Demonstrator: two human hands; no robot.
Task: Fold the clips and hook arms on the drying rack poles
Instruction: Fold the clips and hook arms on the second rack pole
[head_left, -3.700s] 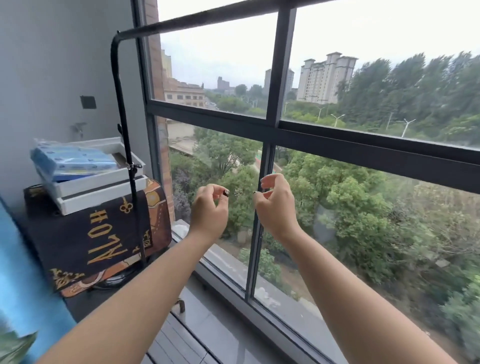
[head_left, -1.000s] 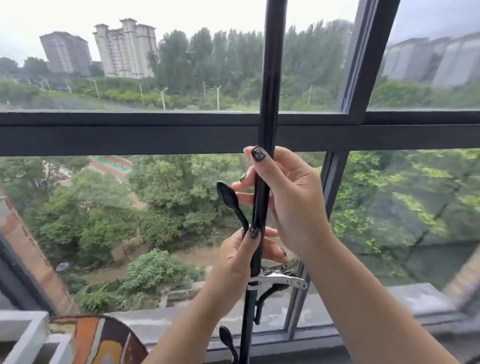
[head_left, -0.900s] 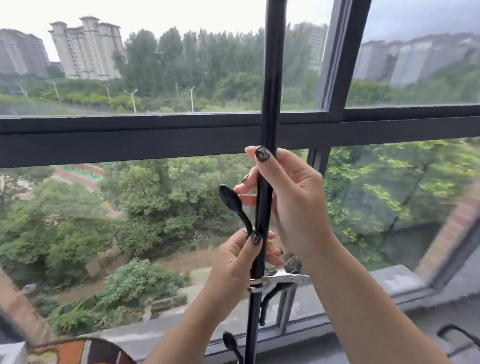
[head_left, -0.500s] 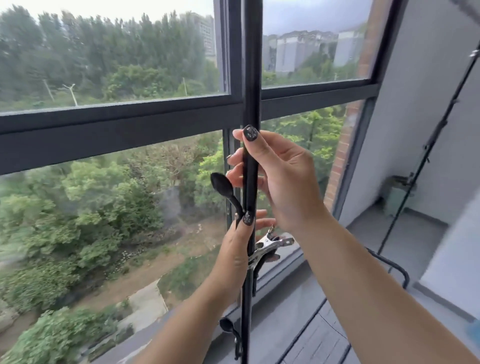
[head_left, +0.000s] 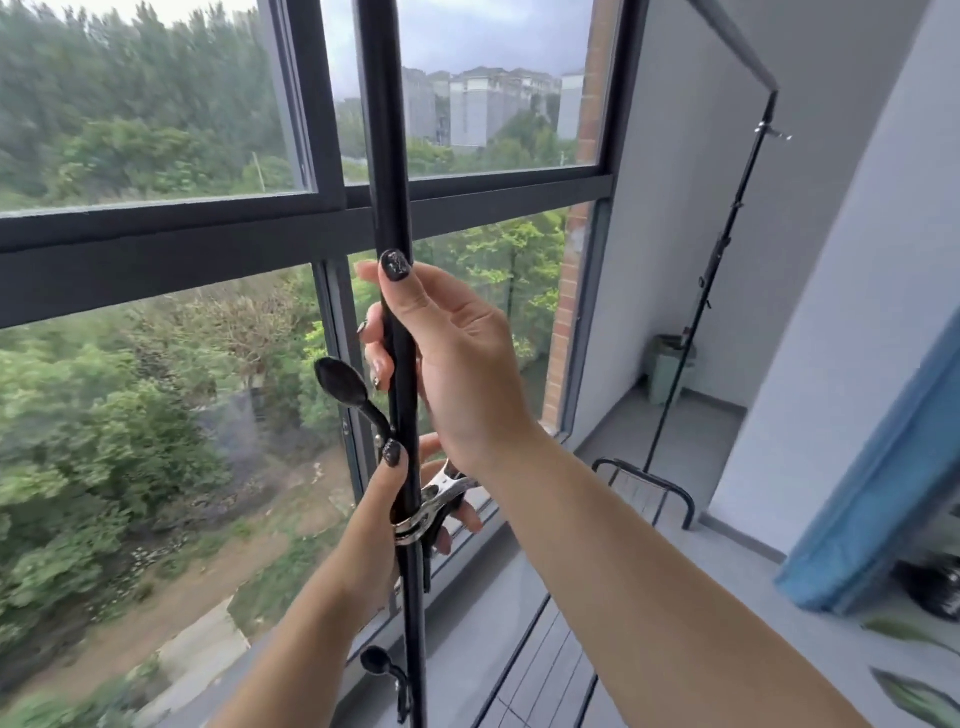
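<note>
A black upright drying rack pole (head_left: 387, 156) stands right before me against the window. My right hand (head_left: 457, 364) is wrapped around it, thumb pointing up. Below it my left hand (head_left: 384, 499) grips the pole at a silver metal clip (head_left: 439, 493) that sticks out to the right. A black spoon-tipped hook arm (head_left: 345, 387) angles up and left from the pole between my hands. A second hook arm (head_left: 384, 670) sits lower on the pole. A far pole (head_left: 727, 244) at the right carries a small silver clip (head_left: 774, 132).
The window frame (head_left: 156, 244) runs close behind the pole. The rack's black base and foot (head_left: 644, 483) lie on the grey floor at the right. A pale green bin (head_left: 667, 369) stands in the far corner. Blue fabric (head_left: 872, 467) hangs at the right edge.
The view has swung right along the window, bringing the balcony's right end and the far pole into sight. Both hands keep their grip on the near pole; the upper hook arm still sticks out.
</note>
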